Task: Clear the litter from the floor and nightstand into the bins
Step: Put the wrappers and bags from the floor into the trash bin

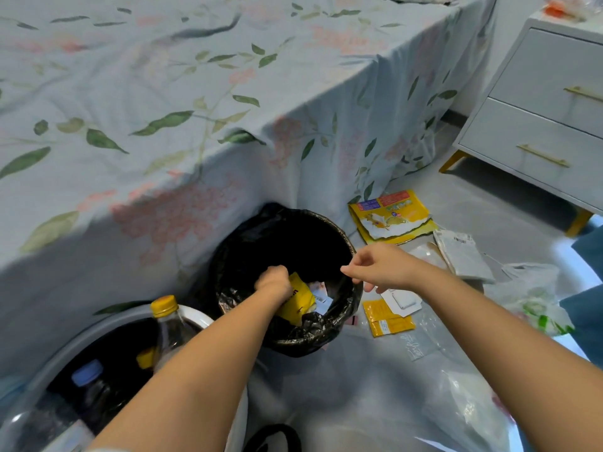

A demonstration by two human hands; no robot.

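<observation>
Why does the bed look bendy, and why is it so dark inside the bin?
Head view: the wide lens curves the bed edge; the bin looks dark because its liner is black and shaded; the nightstand corner is soft and blurry.

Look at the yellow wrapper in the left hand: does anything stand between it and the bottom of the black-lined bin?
Nothing visible blocks it. The left hand grips the yellow wrapper already inside the black-lined bin, past the rim. Only some paper scraps lie beneath it. The right hand hovers at the rim, off to the side.
</observation>
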